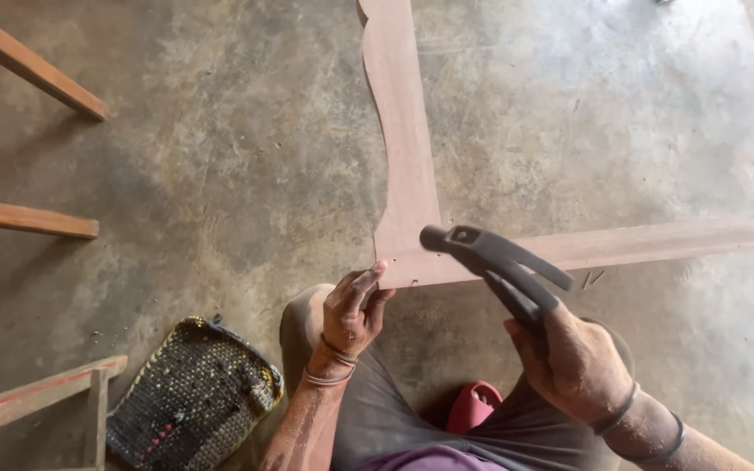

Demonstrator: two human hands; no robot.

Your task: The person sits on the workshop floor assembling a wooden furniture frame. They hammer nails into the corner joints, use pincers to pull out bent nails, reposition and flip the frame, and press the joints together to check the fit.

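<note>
Wooden slats (28, 218) and woven bag (194, 401) lie left of the frame (412, 218).

A bare grey concrete floor (220, 148) fills the view, mottled with darker stains and scuffs, and it turns pale and washed out toward the upper right where strong light falls on it. Along the left edge several reddish-brown squared wooden bars (32, 63) reach in from outside the view, one near the top, one at mid height and a jointed one at the bottom. Just beside that lowest one a dark woven mat with yellow flecks (194, 397) lies flat.
</note>
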